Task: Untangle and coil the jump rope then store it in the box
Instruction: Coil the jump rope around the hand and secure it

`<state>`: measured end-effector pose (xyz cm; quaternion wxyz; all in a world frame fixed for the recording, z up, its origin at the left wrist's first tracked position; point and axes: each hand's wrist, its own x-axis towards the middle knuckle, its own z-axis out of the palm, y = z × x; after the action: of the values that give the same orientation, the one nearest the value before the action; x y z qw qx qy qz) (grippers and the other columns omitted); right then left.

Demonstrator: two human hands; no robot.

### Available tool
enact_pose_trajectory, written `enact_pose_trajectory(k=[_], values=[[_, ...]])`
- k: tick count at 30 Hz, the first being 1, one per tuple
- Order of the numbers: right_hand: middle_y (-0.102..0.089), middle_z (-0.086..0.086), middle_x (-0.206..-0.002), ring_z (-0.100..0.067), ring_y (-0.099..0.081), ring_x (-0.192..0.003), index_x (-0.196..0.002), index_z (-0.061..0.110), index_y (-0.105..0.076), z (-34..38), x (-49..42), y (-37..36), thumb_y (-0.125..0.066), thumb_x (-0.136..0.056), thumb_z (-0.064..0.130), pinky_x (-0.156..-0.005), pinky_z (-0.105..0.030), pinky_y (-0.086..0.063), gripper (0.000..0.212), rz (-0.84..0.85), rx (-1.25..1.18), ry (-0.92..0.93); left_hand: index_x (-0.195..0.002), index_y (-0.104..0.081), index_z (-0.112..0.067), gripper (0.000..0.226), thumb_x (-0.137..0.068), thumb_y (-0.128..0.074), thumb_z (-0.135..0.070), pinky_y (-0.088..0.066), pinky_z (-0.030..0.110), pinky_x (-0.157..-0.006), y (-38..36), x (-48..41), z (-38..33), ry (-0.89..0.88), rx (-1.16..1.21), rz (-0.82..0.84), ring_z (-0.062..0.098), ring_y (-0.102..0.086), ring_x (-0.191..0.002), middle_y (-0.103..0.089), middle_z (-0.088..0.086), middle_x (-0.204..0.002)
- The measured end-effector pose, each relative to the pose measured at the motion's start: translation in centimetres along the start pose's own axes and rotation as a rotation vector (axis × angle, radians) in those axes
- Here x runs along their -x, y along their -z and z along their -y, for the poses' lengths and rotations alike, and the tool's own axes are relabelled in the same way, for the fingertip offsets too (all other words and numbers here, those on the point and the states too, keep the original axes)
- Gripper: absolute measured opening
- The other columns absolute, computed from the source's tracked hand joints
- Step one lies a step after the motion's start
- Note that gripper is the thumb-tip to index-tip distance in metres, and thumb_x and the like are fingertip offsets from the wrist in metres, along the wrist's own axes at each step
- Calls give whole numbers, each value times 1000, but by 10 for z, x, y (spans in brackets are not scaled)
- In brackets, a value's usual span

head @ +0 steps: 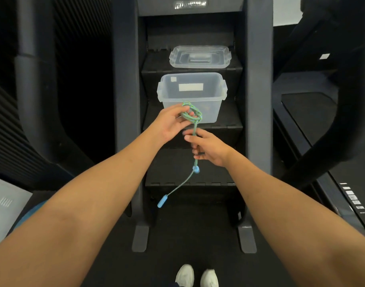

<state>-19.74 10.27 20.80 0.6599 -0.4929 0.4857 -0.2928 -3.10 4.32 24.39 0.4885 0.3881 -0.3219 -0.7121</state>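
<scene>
Honestly, nothing here reads cleanly. There's a silver logo plate (pixel 190 4) at the top of the black machine (pixel 258 100), but it's too blurry to make out. The clear box (pixel 219 96) has a white label (pixel 191 87) and a smaller sticker (pixel 173 79), and both look blank. The white print marks (pixel 353 200) on the right-hand equipment are too tiny to read.

support: black stair-machine steps (pixel 227 126) | middle step: clear box (pixel 210 112) is sat on it, open-topped, pretty much centred | step above: clear lid (pixel 200 57) is laid flat, apart from the box | floor (pixel 194 241): dark, machine feet (pixel 139 238) and white shoes (pixel 184 275) are planted on it
</scene>
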Motion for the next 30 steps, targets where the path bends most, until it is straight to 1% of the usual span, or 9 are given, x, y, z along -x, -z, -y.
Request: enact_pose_trajectory(k=[3, 7, 11, 14, 16, 18, 21, 24, 30], values=[[-47, 1, -61, -14, -47, -56, -98, 14, -68, -1, 1, 1, -58, -103, 35, -61, -27, -47, 24, 12, 198, -101, -99, -67, 2, 7, -99, -60, 0, -62, 38, -77, -5, 1, -3, -43, 35, -47, 23, -68, -75, -63, 14, -79], [-59, -2, -68, -16, -58, -58, -90, 16, -60, -37, 13, 21, -46, -108, 35, -63, -28, -46, 30, -25, 419, -428, -105, -70, -3, 11, -101, -60, -3, -60, 34, -72, 5, -4, -19, -115, 45, -171, 16, -59, -60, -59, 3, -67], [-60, -1, -71, -15, -56, -59, -94, 19, -64, -71, 28, 49, -55, -102, 27, -64, -26, -44, 15, -81, 405, -597, -114, -70, -3, 17, -100, -62, -5, -56, 29, -66, 18, -6, -27, -116, -7, -200, 13, -55, -59, -59, 0, -66], [-53, 3, -71, -10, -45, -58, -114, 26, -73, -63, 35, 56, -64, -98, 22, -60, -24, -41, 19, 148, 366, -605, -121, -67, 0, 22, -101, -60, -7, -49, 23, -59, 15, -5, -23, -74, 17, -145, 11, -50, -55, -54, 1, -71], [-51, 4, -70, -10, -43, -59, -123, 30, -73, -47, 34, 53, -66, -97, 34, -60, -22, -40, 27, 248, 235, -549, -122, -66, 0, 23, -102, -59, -9, -45, 22, -58, 10, -5, -20, -34, 18, -74, 9, -47, -52, -53, 0, -73], [-48, 6, -65, -10, -43, -60, -113, 23, -77, -27, 26, 45, -65, -96, 46, -59, -22, -39, 31, 147, 151, -389, -123, -67, -2, 24, -102, -59, -11, -46, 22, -59, 5, -4, -17, 8, -12, 8, 7, -45, -53, -53, -1, -75], [-47, 6, -62, -12, -45, -58, -88, 23, -67, 1, 9, 30, -71, -94, 29, -57, -25, -37, 9, -201, 17, 2, -115, -69, -7, 17, -103, -59, -13, -50, 24, -58, -8, -1, -11, 32, -131, 106, 6, -45, -55, -52, -2, -76], [-57, 0, -69, -15, -53, -58, -106, 21, -67, 26, 2, 21, -67, -92, 16, -58, -28, -43, 14, -224, -105, 153, -105, -70, -7, 10, -102, -61, -10, -54, 26, -61, -16, 2, -8, 14, -189, 139, 10, -51, -60, -57, 2, -79], [-69, -8, -81, -24, -68, -70, -91, 22, -61, 37, -5, 14, -72, -91, 41, -66, -37, -59, 21, -582, 338, 438, -112, -69, 2, 14, -99, -63, -3, -61, 33, -76, -15, -2, -3, -41, -200, 30, 19, -67, -76, -72, 7, -81]])
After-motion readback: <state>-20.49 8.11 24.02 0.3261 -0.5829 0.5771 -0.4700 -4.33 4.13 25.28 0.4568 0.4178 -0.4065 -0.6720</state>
